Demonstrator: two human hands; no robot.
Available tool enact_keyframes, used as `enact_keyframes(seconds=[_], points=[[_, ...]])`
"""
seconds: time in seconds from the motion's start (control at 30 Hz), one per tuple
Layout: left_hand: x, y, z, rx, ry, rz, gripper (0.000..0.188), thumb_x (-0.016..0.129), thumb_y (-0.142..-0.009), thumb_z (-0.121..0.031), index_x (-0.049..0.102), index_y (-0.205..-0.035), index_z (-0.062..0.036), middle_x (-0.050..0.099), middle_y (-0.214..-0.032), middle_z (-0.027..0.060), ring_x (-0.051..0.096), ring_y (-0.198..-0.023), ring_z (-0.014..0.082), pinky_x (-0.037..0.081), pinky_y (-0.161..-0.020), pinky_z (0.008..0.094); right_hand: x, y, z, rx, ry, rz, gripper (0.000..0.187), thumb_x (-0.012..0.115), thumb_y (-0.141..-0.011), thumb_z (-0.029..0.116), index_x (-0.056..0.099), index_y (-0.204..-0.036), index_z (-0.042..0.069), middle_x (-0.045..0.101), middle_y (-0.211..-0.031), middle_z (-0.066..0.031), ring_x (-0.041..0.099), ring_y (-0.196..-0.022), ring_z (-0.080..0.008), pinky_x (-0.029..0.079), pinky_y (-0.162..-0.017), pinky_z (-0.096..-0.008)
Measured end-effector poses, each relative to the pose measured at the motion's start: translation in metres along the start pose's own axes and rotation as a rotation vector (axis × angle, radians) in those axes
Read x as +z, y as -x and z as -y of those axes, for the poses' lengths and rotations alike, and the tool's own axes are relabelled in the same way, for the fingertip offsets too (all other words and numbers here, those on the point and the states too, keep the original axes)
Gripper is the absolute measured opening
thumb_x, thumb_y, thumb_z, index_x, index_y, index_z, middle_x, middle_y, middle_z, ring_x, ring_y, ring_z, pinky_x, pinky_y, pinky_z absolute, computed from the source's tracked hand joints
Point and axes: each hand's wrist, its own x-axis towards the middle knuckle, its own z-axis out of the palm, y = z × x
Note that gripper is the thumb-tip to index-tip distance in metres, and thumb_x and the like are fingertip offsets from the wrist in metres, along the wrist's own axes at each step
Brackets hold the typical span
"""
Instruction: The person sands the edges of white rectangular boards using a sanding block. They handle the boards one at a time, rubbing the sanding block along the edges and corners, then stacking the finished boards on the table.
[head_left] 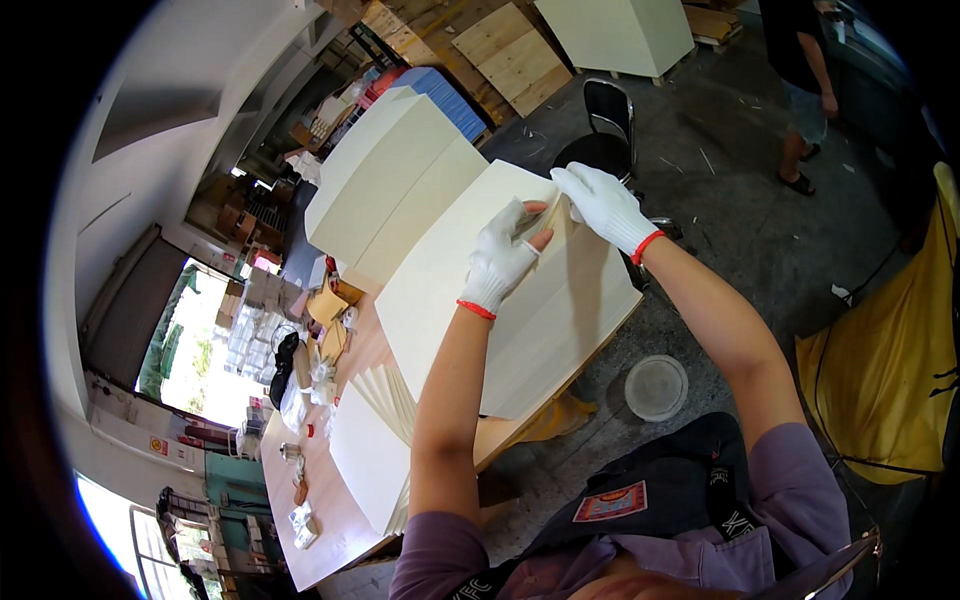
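A tall stack of cream paper sheets (433, 275) stands on the wooden table in front of me. My left hand (503, 257), in a white knit glove with bare thumb and fingertip, rests over its top near the edge. Its thumb and forefinger are spread apart. At the far right corner of the stack, my right hand (603, 205), also gloved, has its fingers bent around the edge of the upper sheets. Its fingertips are partly hidden. Nearer to me, a smaller fanned pile of cream sheets (372, 450) lies beside my left forearm.
Another large cream stack (400, 180) stands beyond. Small clutter and an orange-brown packet (326, 303) lie along the table's left. A black chair (600, 140) stands past the stack, a round whitish lid (656, 388) on the floor, yellow fabric (885, 360) at right. Another person (800, 90) stands far right.
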Motion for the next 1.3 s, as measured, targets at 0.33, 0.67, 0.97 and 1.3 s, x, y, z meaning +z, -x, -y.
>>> enact_keyframes(seconds=[0.33, 0.67, 0.97, 1.3], points=[[-0.003, 0.003, -0.006, -0.002, -0.048, -0.002, 0.043, 0.078, -0.092, -0.016, 0.067, -0.133, -0.007, 0.073, -0.132, 0.0171, 0.069, -0.124, 0.0294, 0.053, -0.105, 0.0382, 0.002, 0.0, -0.001, -0.004, -0.006, -0.005, 0.059, 0.042, -0.106, 0.059, 0.061, -0.096, 0.004, 0.066, -0.084, -0.0183, 0.066, -0.087, -0.0389, 0.048, -0.082, -0.0464], [-0.005, 0.007, -0.006, 0.159, -0.201, -0.102, 0.034, 0.073, -0.096, -0.017, 0.071, -0.129, -0.0113, 0.066, -0.089, 0.012, 0.062, -0.082, 0.0192, 0.052, -0.082, 0.0331, 0.007, 0.003, -0.003, -0.065, -0.021, -0.045, 0.057, 0.046, -0.108, 0.058, 0.059, -0.097, 0.004, 0.056, -0.074, -0.0139, 0.059, -0.072, -0.0301, 0.046, -0.074, -0.0419], [-0.003, 0.008, -0.015, -0.016, -0.217, -0.061, 0.037, 0.082, -0.091, -0.026, 0.073, -0.125, -0.0132, 0.061, -0.078, 0.0049, 0.059, -0.074, 0.016, 0.051, -0.075, 0.0347, 0.004, 0.001, -0.002, -0.033, 0.014, -0.022, 0.059, 0.042, -0.106, 0.06, 0.064, -0.106, 0.006, 0.072, -0.089, -0.0174, 0.07, -0.093, -0.0399, 0.051, -0.084, -0.0476], [0.002, 0.01, -0.018, 0.144, -0.17, -0.162, 0.032, 0.065, -0.103, -0.019, 0.068, -0.134, -0.0106, 0.061, -0.086, 0.005, 0.059, -0.08, 0.0144, 0.05, -0.076, 0.0314, 0.004, 0.003, -0.001, -0.042, 0.024, -0.032, 0.058, 0.045, -0.107, 0.06, 0.062, -0.102, 0.005, 0.067, -0.084, -0.0161, 0.066, -0.086, -0.0359, 0.049, -0.08, -0.0452]])
